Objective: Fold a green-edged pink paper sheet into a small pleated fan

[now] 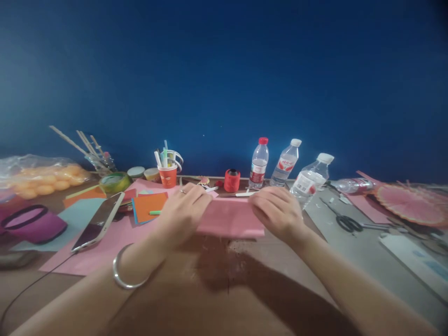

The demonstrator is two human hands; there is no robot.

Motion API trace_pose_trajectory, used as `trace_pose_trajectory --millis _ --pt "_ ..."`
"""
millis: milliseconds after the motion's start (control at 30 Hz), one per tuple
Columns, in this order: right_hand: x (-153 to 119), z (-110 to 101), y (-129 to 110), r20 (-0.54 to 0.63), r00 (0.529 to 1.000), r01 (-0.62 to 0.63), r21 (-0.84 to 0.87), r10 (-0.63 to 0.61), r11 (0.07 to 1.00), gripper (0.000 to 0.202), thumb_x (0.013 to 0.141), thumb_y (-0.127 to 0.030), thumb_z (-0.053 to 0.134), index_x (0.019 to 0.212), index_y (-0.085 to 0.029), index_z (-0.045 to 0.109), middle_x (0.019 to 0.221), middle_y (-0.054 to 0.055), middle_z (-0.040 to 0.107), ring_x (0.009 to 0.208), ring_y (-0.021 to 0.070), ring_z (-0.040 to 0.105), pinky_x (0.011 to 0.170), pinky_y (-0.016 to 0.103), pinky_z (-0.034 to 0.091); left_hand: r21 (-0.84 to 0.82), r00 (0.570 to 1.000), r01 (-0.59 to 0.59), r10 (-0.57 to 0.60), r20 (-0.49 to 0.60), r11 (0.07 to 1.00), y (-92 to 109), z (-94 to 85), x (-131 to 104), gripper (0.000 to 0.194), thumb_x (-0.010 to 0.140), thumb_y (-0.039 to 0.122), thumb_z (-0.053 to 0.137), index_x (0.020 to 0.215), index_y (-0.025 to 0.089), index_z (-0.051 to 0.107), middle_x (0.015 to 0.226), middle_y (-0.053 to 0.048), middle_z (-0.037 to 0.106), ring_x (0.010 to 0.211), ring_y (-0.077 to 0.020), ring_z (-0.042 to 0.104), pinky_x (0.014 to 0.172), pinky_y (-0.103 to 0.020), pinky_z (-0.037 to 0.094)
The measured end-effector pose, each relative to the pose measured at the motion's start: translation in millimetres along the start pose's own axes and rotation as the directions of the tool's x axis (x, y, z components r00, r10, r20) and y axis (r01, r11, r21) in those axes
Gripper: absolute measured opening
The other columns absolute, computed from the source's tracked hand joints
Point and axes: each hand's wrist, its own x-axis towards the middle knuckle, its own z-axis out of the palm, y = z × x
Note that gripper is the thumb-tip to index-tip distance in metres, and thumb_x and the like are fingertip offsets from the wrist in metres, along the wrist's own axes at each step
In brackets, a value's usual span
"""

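Note:
A sheet of pink paper is stretched between my two hands above the brown tabletop, its upper edge looking folded or doubled. My left hand grips its left end, fingers curled over the far edge; a silver bangle circles that wrist. At the right end, my right hand pinches the top corner with fingers bent together. Both thumbs are mostly hidden behind the fingers and paper. Just beyond the paper are a red roll and a pale flat strip.
Several water bottles stand at the back right, with scissors on a grey mat. Leftward are a red paper cup of pens, orange paper, a propped phone, green tape and bagged orange balls.

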Motion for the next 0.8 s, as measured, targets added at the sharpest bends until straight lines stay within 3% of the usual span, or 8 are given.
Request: trace_pose_trajectory --millis 33,100,167,233,300,433,533,800 --pt "3 -9 -1 -0.147 0.982 0.110 -0.049 -0.116 0.993 0.011 0.080 -0.009 0.059 0.085 -0.019 0.060 0.085 0.003 0.069 0.085 0.0171 0.056 0.074 0.030 0.041 0.135 0.978 -0.122 0.143 -0.154 0.983 4 -14.2 0 0.017 0.087 0.015 0.045 0.089 0.016 0.061 0.084 -0.006 0.059 0.089 -0.0235 0.050 0.078 -0.040 0.039" --pt "3 -23 -4 -0.286 0.918 0.249 -0.119 -0.273 0.961 0.017 0.077 -0.007 0.063 0.087 -0.020 0.060 0.081 0.001 0.070 0.080 0.0163 0.057 0.070 0.029 0.043 0.341 0.859 -0.279 0.392 -0.330 0.898 14 -32.6 -6 0.012 0.083 0.010 0.051 0.090 0.014 0.060 0.079 -0.005 0.059 0.082 -0.0217 0.050 0.071 -0.037 0.041" --pt "-10 -26 -8 -0.264 0.912 0.296 -0.105 -0.314 0.949 0.016 0.077 -0.008 0.064 0.088 -0.019 0.061 0.080 0.000 0.070 0.079 0.0164 0.058 0.069 0.030 0.043 0.388 0.807 -0.388 0.511 -0.294 0.836 23 -30.9 -20 0.010 0.081 0.006 0.054 0.084 0.012 0.060 0.073 -0.004 0.057 0.077 -0.0208 0.051 0.066 -0.034 0.041" --pt "-32 -18 -14 -0.119 0.946 0.303 -0.005 -0.301 0.953 0.014 0.080 -0.008 0.061 0.090 -0.017 0.061 0.085 0.001 0.070 0.081 0.0164 0.057 0.072 0.031 0.043 0.301 0.861 -0.419 0.480 -0.167 0.857 29 -9.9 -39 0.011 0.081 0.006 0.052 0.078 0.014 0.059 0.071 -0.003 0.055 0.074 -0.0198 0.051 0.065 -0.034 0.042" --pt "-57 -4 -21 0.060 0.965 0.247 0.106 -0.254 0.963 0.010 0.085 -0.009 0.054 0.086 -0.016 0.061 0.086 0.002 0.069 0.080 0.0148 0.056 0.074 0.031 0.040 0.164 0.931 -0.366 0.361 0.058 0.916 30 20.7 -59 0.015 0.082 0.007 0.049 0.073 0.016 0.057 0.072 -0.003 0.054 0.069 -0.0183 0.049 0.064 -0.033 0.042" --pt "-90 21 -36 0.399 0.894 0.130 0.204 -0.204 0.970 0.022 0.090 -0.010 0.043 0.076 -0.016 0.059 0.076 0.004 0.063 0.072 0.0140 0.051 0.070 0.029 0.037 0.007 0.909 -0.286 0.269 0.320 0.958 30 64.1 -84 0.017 0.083 0.006 0.046 0.076 0.017 0.056 0.077 -0.003 0.055 0.071 -0.0177 0.050 0.067 -0.032 0.043" --pt "-92 26 -45 0.538 0.831 0.040 0.192 -0.140 0.981 0.020 0.089 -0.013 0.045 0.074 -0.017 0.058 0.072 0.003 0.060 0.070 0.0151 0.049 0.067 0.030 0.035 -0.049 0.897 -0.239 0.239 0.372 0.970 28 68.6 -85 0.018 0.087 0.009 0.043 0.079 0.018 0.058 0.079 -0.003 0.056 0.074 -0.0175 0.051 0.069 -0.031 0.043" --pt "-74 32 -55 0.644 0.751 -0.066 0.293 -0.146 0.954 0.018 0.092 -0.020 0.044 0.092 -0.019 0.062 0.083 0.004 0.063 0.080 0.0160 0.054 0.072 0.028 0.037 -0.050 0.876 -0.238 0.237 0.421 0.970 28 63.8 -81 0.017 0.087 0.013 0.044 0.079 0.019 0.057 0.079 -0.003 0.055 0.074 -0.0190 0.052 0.064 -0.032 0.041"
